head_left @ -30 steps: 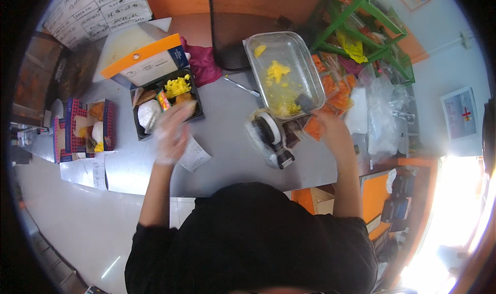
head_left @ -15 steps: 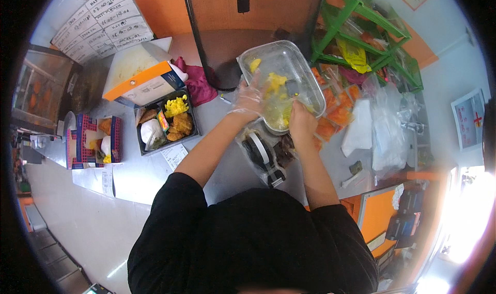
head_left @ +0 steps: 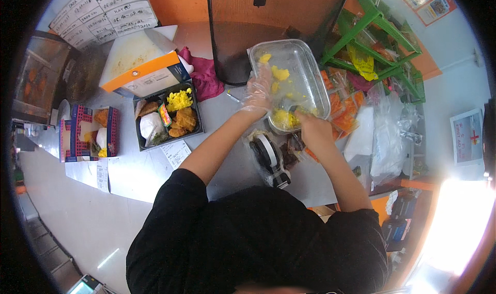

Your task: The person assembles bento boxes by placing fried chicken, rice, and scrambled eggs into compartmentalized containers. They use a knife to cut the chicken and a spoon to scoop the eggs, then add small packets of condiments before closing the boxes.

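My left hand (head_left: 258, 91), in a clear plastic glove, grips the left side of a clear rectangular plastic container (head_left: 321, 82). Pieces of yellow scrambled egg (head_left: 284, 119) lie in it, most of them gathered at its near end. My bare right hand (head_left: 315, 130) reaches over the near right rim, fingers closed round a flat greyish utensil whose end is mostly hidden by the egg and fingers. To the left, a black meal box (head_left: 199, 122) holds white rice (head_left: 151, 124), fried chicken (head_left: 185, 121), scrambled egg (head_left: 179, 100) and a small sachet.
A tape dispenser (head_left: 268, 157) stands close below the container. Bags of orange food (head_left: 343, 113) and plastic bags (head_left: 390, 134) lie to the right, beneath green racks (head_left: 374, 23). Leftward are a patterned food carton (head_left: 82, 139), an orange-edged box (head_left: 150, 74) and a maroon cloth (head_left: 206, 80).
My right hand has moved the utensil from the container's middle toward its near end, where more egg is now gathered. The whole view has shifted slightly.
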`<state>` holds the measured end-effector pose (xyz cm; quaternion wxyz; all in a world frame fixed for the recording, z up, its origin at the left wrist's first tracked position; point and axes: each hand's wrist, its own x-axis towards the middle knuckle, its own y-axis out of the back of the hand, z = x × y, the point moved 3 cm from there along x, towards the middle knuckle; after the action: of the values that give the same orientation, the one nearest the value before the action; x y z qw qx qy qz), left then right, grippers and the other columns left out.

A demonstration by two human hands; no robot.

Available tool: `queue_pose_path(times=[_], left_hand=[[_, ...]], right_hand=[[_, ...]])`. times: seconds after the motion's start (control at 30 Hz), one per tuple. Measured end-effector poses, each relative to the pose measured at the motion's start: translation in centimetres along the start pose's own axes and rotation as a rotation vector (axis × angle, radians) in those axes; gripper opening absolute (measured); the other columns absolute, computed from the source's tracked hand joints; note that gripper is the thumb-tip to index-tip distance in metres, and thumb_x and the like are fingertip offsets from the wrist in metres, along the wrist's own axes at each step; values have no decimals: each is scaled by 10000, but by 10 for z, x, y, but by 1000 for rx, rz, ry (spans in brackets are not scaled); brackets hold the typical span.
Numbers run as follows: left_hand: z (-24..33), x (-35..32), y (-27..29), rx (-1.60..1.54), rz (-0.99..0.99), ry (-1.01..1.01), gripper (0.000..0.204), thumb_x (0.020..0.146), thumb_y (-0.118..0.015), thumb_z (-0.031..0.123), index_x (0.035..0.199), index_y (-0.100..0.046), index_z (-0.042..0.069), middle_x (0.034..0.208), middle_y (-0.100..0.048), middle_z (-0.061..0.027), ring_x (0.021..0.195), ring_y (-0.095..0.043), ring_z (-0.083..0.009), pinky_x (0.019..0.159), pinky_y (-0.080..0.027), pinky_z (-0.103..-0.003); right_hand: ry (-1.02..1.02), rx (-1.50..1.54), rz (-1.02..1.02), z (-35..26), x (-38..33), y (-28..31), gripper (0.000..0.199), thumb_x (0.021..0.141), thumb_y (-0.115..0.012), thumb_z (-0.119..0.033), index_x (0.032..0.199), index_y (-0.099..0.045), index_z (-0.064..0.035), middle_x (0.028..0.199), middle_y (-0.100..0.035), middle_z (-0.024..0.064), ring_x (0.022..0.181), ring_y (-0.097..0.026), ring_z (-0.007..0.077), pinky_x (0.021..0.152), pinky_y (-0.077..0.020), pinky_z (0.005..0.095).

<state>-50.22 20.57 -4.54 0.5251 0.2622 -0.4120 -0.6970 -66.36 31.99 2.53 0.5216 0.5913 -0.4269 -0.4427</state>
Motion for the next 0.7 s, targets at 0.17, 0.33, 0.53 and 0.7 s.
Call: queue_pose_path(times=[0.17, 0.33, 0.53, 0.7], left_hand=[[-24, -5, -22, -613, 331, 222, 869, 780, -608, 135, 1484, -107, 38, 1419, -371, -260, 1321, -366, -380, 1081, -317, -375], [-31, -2, -34, -729, 308, 170, 863, 733, -583, 38, 1474, -141, 8, 1392, -390, -267, 1280, -408, -373, 1068, -334, -370], [-48, 7, -52, -698, 491, 254, 793, 757, -538, -17, 1472, -208, 76, 1369, -447, -196, 1226, -457, -333, 1044, -357, -367], [-69, 27, -75, -782, 255, 323, 866, 758, -595, 74, 1484, -124, 69, 1334, -386, -278, 1207, -437, -420, 1037, -361, -414]], right_hand=[[-223, 73, 226, 12, 23, -25, 377, 869, -437, -99, 1221, -566, -134, 965, -653, 133, 815, -651, 320, 705, -519, 440], [-59, 59, 160, 2, 47, -40, 391, 876, -442, -118, 1249, -550, -164, 999, -651, 134, 831, -651, 324, 694, -514, 436], [-146, 100, 119, 0, 27, -29, 366, 867, -461, -122, 1220, -557, -98, 943, -656, 156, 836, -653, 330, 699, -515, 449], [-368, 193, 195, -3, 55, -40, 462, 884, -456, -126, 1345, -475, -138, 872, -659, 170, 802, -655, 334, 691, -509, 466]])
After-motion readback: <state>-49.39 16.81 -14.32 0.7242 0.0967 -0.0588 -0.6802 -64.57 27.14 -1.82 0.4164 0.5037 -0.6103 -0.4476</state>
